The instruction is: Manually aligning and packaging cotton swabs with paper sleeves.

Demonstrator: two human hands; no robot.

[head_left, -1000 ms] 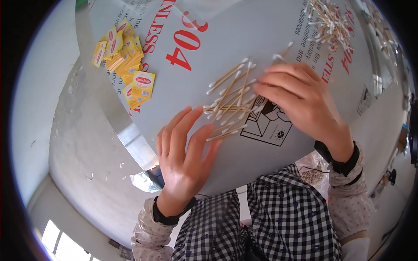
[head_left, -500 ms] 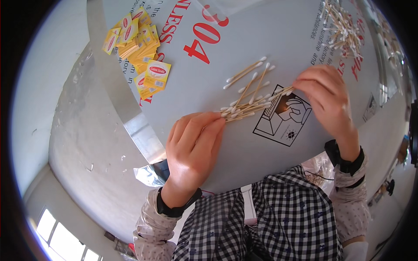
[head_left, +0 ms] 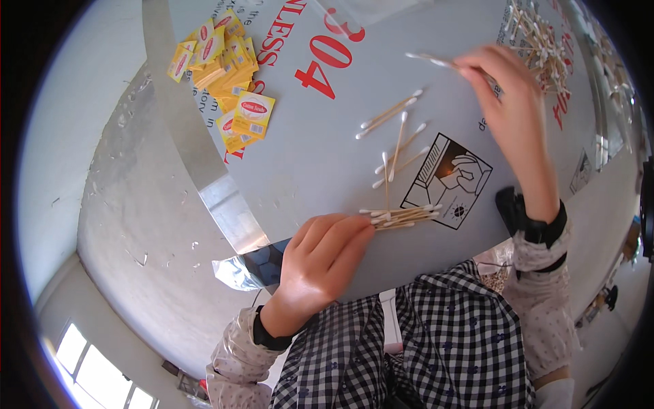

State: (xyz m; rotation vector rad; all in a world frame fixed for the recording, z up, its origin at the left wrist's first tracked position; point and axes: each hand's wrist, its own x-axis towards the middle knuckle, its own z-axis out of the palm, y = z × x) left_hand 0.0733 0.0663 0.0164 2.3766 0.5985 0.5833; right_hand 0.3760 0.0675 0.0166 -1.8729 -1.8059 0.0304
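Note:
Near the front edge of the grey table, my left hand [head_left: 323,255] is closed on one end of a small bundle of cotton swabs [head_left: 407,217], whose white tips point right. One swab [head_left: 387,178] stands out from that bundle toward the far side. Higher up on the right, my right hand [head_left: 507,85] pinches a couple of cotton swabs [head_left: 433,60], their tips sticking out leftward. Between the hands lie several loose cotton swabs [head_left: 402,144], with a pair of parallel ones [head_left: 388,116] just beyond them.
Small yellow packets [head_left: 228,65] lie heaped at the far left of the printed grey table surface [head_left: 320,157]. A large pile of cotton swabs [head_left: 541,48] is at the far right. A bare metal strip [head_left: 231,211] edges the table on the left, with dark and silvery wrapping [head_left: 238,273] below it.
My right hand has moved up and away with swabs in its fingers. My left hand has drawn its bundle nearer the front edge, apart from most of the loose swabs.

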